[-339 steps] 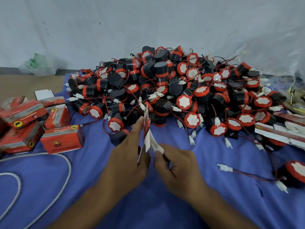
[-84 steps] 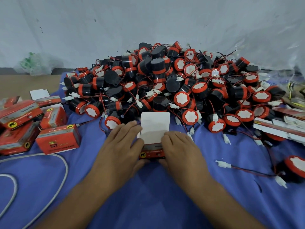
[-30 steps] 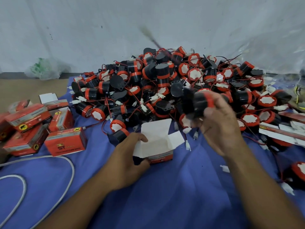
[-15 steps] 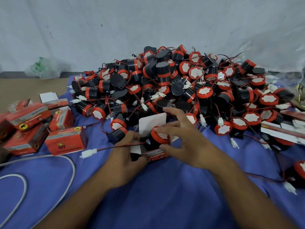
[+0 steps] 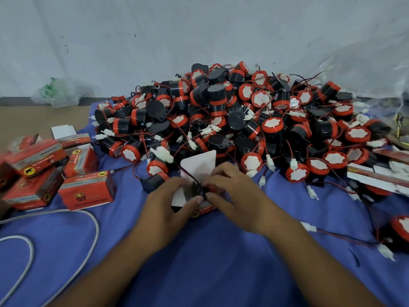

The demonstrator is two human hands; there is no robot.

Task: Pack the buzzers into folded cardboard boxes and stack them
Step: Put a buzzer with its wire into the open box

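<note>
A small red cardboard box stands open on the blue cloth, its white lid flap raised. My left hand grips the box's left side, thumb on its front. The fingertips of my right hand curl into the box's mouth and pinch a black and red buzzer, which is mostly hidden inside. Its red wire runs up and left to a white connector. Behind the box lies a big pile of loose buzzers.
Several closed red boxes lie heaped at the left. A white cable loops on the cloth at the lower left. Flat unfolded box blanks lie at the right, and a single buzzer rests near the right edge.
My right hand took a buzzer from the pile and brought it down into the open box. The buzzer now sits lower in the box, and its trailing wire has swung up from the left.
</note>
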